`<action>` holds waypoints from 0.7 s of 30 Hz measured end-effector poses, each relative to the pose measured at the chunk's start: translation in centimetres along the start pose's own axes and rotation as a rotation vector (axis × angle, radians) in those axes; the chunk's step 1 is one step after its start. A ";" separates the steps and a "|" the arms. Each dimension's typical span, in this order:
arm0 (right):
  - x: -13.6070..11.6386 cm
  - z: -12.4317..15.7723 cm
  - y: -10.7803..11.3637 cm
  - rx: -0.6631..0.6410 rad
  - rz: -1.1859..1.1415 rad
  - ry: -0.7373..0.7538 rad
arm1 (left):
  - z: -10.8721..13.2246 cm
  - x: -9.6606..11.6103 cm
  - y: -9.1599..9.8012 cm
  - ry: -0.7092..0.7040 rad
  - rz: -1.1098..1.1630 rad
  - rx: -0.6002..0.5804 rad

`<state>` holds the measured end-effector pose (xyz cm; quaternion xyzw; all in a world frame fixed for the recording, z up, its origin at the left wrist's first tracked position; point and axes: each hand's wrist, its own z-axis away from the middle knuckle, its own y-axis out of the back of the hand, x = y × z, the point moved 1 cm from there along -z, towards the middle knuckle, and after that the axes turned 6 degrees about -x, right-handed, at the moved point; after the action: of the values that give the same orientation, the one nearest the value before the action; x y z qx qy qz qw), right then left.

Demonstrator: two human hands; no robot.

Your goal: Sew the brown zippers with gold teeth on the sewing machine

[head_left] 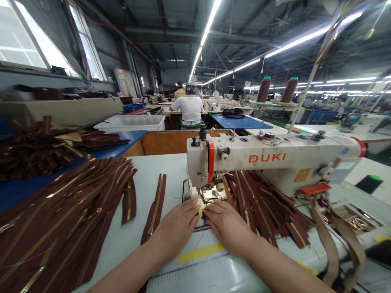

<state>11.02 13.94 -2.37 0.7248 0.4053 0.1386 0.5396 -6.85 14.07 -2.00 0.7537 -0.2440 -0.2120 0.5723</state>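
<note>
My left hand [180, 217] and my right hand [226, 226] meet fingertip to fingertip at the sewing machine's [235, 156] needle area. Fingers on both are pressed together over the metal bed, close to the presser foot. A small pale yellow bit shows between the fingertips; what they grip is mostly hidden. One brown zipper [158, 201] with gold teeth lies on the table and passes under my left forearm. Behind my right hand, a fan of similar brown zippers [259, 203] rests beneath the machine arm.
A large pile of brown zippers [76, 211] covers the left side, with another bundle [45, 150] on a blue table. At right are a tray of metal rings [356, 219], hanging tan straps [328, 248] and thread cones [287, 90]. A person in white [188, 110] sits ahead.
</note>
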 end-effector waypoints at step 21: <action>-4.2 4.1 3.9 -0.143 -0.161 -0.004 | 11.1 4.9 1.0 -0.144 0.053 0.205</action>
<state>12.73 7.75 0.51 0.6498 0.4501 0.1220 0.6002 -9.71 2.42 -4.02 0.7842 -0.3249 -0.2242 0.4787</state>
